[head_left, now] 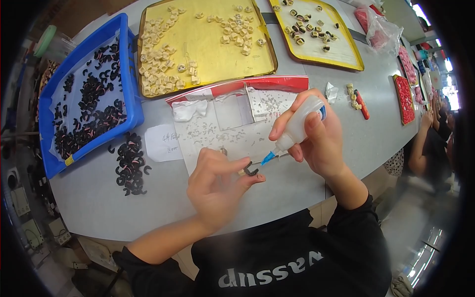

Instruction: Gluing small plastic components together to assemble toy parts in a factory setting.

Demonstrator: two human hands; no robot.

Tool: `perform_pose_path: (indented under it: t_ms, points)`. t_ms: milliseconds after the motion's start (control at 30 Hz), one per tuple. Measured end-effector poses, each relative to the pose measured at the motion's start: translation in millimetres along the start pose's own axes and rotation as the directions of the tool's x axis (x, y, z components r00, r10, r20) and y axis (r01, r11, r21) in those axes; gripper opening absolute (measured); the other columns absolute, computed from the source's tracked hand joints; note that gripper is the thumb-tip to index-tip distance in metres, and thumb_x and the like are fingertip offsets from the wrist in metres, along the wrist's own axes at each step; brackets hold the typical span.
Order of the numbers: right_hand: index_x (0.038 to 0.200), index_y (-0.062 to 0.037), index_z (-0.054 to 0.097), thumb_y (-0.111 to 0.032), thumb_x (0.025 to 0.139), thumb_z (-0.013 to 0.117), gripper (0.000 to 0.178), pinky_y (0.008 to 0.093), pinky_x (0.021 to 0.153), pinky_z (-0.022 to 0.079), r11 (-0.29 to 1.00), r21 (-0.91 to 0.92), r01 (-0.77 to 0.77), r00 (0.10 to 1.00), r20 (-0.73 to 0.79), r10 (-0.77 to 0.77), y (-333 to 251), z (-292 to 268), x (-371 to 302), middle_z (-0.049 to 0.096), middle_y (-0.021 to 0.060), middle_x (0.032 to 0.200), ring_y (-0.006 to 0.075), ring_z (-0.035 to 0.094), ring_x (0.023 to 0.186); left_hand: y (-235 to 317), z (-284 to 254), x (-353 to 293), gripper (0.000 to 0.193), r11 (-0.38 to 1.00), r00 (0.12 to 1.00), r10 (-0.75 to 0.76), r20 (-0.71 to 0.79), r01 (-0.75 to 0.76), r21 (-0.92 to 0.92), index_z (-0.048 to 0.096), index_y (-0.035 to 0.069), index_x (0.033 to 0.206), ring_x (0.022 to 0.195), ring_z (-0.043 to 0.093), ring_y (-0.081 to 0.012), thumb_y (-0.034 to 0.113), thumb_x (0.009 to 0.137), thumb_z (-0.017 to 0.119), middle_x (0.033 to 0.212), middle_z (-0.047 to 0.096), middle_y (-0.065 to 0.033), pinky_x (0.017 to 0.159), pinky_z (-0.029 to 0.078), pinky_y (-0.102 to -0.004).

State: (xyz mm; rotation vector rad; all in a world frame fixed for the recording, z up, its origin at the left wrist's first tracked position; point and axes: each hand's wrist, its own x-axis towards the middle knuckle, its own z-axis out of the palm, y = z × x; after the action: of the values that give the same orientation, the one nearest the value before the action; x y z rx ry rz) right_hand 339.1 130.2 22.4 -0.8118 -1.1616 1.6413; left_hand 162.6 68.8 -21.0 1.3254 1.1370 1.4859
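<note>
Between its thumb and forefinger, my left hand (212, 187) pinches a small black C-shaped piece (252, 171). A cream bit (242, 172) shows behind it, next to the fingers. My right hand (327, 143) is wrapped round a translucent squeeze bottle (298, 127), tilted down to the left. The bottle's blue dispensing tip (267, 158) points at the black piece and is very close to it; I cannot tell whether they touch. Beneath both hands lies a white board (198, 148) with a red edge, speckled with grey spots.
Black curved pieces fill a blue tray (132, 94) and form a loose pile (130, 166) beside it. Yellow trays (213, 44) (341, 49) hold cream cubes and black-and-cream pieces. Crumpled tissue (189, 110), a paper note (162, 142) and a red tool (362, 105) lie around. Another person (428, 143) sits at right.
</note>
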Motion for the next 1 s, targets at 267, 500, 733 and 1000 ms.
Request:
perform_pose_path:
  t_ms: [267, 500, 733, 1000]
  points:
    - [0.096, -0.0071, 0.039, -0.03, 0.09, 0.046, 0.025, 0.0207, 0.042, 0.038, 1.0, 0.007, 0.006, 1.0, -0.001, -0.006, -1.1, 0.0, 0.4, 0.061, 0.0192, 0.082, 0.0095, 0.046, 0.047, 4.0, 0.4, 0.1, 0.035, 1.0, 1.0, -0.023, -0.008, 0.023, -0.009, 0.063, 0.003, 0.083, 0.064, 0.039, -0.014, 0.003, 0.053, 0.081, 0.067, 0.047, -0.0004, 0.055, 0.033, -0.0252]
    - [0.096, -0.007, 0.039, -0.03, 0.09, 0.046, 0.024, 0.0206, 0.042, 0.037, 1.0, 0.002, 0.008, 1.0, -0.014, -0.008, -2.9, 0.1, 0.4, 0.061, 0.0192, 0.081, 0.0096, 0.046, 0.047, 1.7, -4.8, 3.4, 0.028, 0.991, 0.987, 0.114, 0.117, -0.121, 0.056, 0.057, 0.0, 0.089, 0.066, 0.035, -0.0088, -0.001, 0.066, 0.073, 0.073, 0.04, -0.0005, 0.054, 0.035, -0.0193]
    - [0.096, -0.0067, 0.038, -0.029, 0.091, 0.045, 0.024, 0.0209, 0.042, 0.038, 1.0, 0.002, 0.011, 0.999, -0.032, -0.011, -2.5, -1.6, 0.7, 0.061, 0.0192, 0.082, 0.0097, 0.046, 0.047, 1.5, -4.6, 2.9, 0.026, 0.993, 0.988, 0.097, 0.12, -0.104, 0.052, 0.056, 0.0, 0.088, 0.064, 0.036, -0.0087, -0.002, 0.067, 0.072, 0.073, 0.04, -0.0018, 0.055, 0.04, -0.0197]
    - [0.094, -0.006, 0.038, -0.028, 0.091, 0.045, 0.024, 0.0213, 0.043, 0.039, 1.0, 0.009, 0.02, 1.0, -0.005, -0.02, 2.2, 0.0, 0.4, 0.062, 0.0194, 0.084, 0.0102, 0.047, 0.047, 1.0, -4.6, 2.9, 0.028, 0.995, 0.986, 0.087, 0.139, -0.093, 0.033, 0.057, 0.0, 0.088, 0.061, 0.034, -0.007, -0.005, 0.065, 0.073, 0.07, 0.038, -0.0003, 0.053, 0.041, -0.018]
